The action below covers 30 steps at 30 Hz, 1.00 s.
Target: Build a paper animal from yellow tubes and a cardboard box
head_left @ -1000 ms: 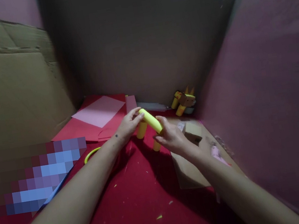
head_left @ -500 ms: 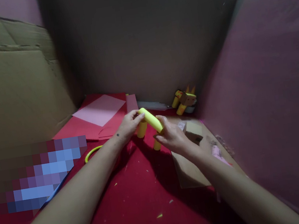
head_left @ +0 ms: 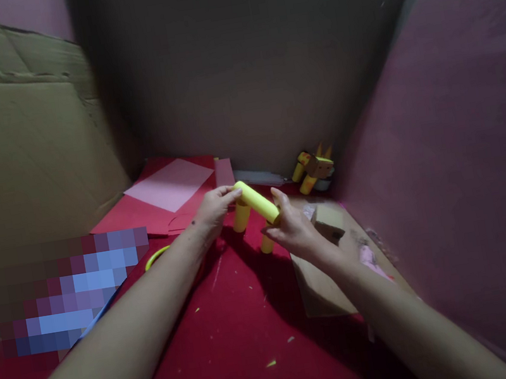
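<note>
A yellow paper tube (head_left: pixel 259 202) lies across the top of upright yellow tubes (head_left: pixel 241 217), one near each end. The fingers of my left hand (head_left: pixel 214 211) pinch its far left end. At the near right end is my right hand (head_left: pixel 293 225), its thumb and fingers spread around the tube's end, with a finger raised off it. The contact between my right fingers and the tube is partly hidden. Beneath is a red cloth (head_left: pixel 239 345) with small paper scraps.
Red and pink paper sheets (head_left: pixel 170 186) lie at the back left, near a yellow ring (head_left: pixel 155 256). A yellow animal figure (head_left: pixel 317 168) stands at the back right. On a cardboard sheet (head_left: pixel 321 291) rests a small cardboard box (head_left: pixel 329 221). Cardboard walls rise behind and left.
My right hand has shifted slightly right and its fingers have opened from the tube's end. My left hand keeps its pinch at the other end.
</note>
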### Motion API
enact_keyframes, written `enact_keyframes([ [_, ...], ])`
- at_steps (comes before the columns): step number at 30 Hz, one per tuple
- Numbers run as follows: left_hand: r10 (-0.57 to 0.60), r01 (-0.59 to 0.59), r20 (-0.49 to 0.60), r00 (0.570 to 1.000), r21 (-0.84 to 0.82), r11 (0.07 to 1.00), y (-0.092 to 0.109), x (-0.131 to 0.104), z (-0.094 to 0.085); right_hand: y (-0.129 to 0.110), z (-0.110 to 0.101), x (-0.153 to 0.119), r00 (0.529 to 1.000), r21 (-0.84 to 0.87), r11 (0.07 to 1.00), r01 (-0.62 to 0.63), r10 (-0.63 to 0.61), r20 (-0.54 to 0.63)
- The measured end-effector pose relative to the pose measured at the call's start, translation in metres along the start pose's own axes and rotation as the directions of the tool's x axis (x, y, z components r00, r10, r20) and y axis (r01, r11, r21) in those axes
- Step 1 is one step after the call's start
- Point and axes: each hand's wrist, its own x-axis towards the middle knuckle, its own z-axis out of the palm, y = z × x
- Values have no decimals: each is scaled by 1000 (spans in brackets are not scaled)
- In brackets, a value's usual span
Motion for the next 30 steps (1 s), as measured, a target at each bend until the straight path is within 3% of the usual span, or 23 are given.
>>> enact_keyframes([
  [20,-39,32,-30,999,-194,981,5,0,-3,-1,-1,-2,999,33,999,-26,24,37],
  [27,-43,19,-69,997,-317,948,18,0,-16,4,2,0,1000,28,1000,0,-1,24],
  [30,-65,65,9,998,-321,945,28,-3,-28,3,0,-5,998,20,999,37,-38,40],
])
